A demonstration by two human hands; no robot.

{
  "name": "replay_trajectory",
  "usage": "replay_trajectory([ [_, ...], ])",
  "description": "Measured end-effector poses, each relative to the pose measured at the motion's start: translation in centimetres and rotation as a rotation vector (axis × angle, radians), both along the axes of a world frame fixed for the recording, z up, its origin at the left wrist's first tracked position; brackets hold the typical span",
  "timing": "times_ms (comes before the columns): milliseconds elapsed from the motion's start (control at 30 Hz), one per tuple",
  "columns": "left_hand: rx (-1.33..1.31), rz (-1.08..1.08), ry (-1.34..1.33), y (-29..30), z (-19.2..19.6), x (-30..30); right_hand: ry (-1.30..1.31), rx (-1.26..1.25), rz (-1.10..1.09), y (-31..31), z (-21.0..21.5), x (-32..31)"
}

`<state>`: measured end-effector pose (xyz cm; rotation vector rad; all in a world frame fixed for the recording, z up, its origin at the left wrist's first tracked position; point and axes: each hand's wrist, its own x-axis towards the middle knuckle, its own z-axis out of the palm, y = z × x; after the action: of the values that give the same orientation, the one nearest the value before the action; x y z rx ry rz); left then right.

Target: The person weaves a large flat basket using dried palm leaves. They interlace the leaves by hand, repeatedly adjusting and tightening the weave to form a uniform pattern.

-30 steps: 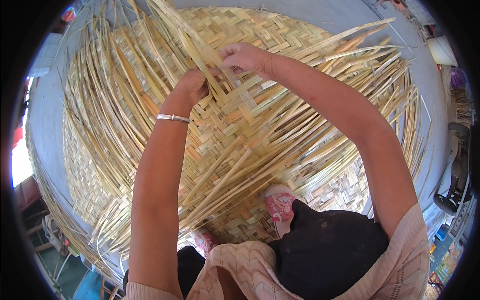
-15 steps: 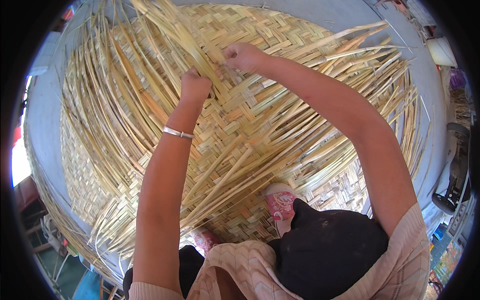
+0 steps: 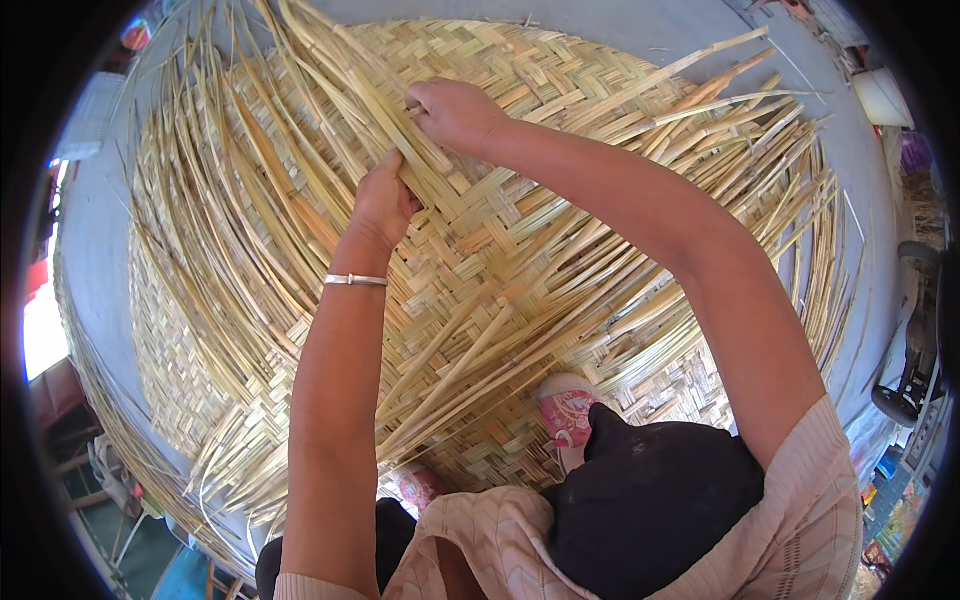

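A large woven mat (image 3: 480,60) of pale flattened reed strips lies beneath me, its weave in a zigzag pattern. Near the middle, my left hand (image 3: 384,203) is closed at the edge of a bundle of loose reed strips (image 3: 375,105), its thumb lying along them. Just above and to the right, my right hand (image 3: 455,115) is closed on a strip of the same bundle, with its fingertips partly hidden. This bundle slants from the weave up toward the top left. A silver bangle (image 3: 356,280) circles my left wrist.
Long unwoven strips (image 3: 245,200) fan out on the left, and more strips (image 3: 690,190) spread to the right. My pink shoes (image 3: 567,412) rest on the mat. Grey floor (image 3: 640,20) surrounds it. A white bucket (image 3: 882,98) stands at the far right.
My right hand has moved left onto the bundle. My left hand has slid slightly down, and its thumb now points up along the strips.
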<state>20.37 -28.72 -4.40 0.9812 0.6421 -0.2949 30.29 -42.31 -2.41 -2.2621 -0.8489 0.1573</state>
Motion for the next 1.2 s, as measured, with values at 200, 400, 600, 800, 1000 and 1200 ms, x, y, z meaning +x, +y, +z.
replay_trajectory([
  [200, -0.014, -0.402, -0.045, 1.5, 1.2, 1.0, 0.391, 0.158, -0.033, 0.4, 0.6, 0.9],
  [400, -0.165, -0.509, -0.117, 2.3, 1.2, 0.9, 1.100, 0.607, -0.120, -0.1, 1.5, -0.1],
  [600, -0.205, -0.489, -0.134, 3.2, -0.3, 1.0, 1.009, 0.827, -0.494, -6.0, 2.1, 1.6],
  [800, -0.025, -0.328, -0.058, 1.6, -0.8, 0.9, 0.853, 1.278, -0.796, -27.7, 3.1, 8.2],
  [1000, 0.262, 0.060, -0.091, -1.2, -1.0, -0.4, 0.135, 1.203, -1.262, -47.9, 9.2, 9.2],
  [1200, 1.467, 0.071, -0.455, -4.6, -2.2, -5.9, -0.021, 0.941, -1.441, -43.8, 9.3, 7.7],
])
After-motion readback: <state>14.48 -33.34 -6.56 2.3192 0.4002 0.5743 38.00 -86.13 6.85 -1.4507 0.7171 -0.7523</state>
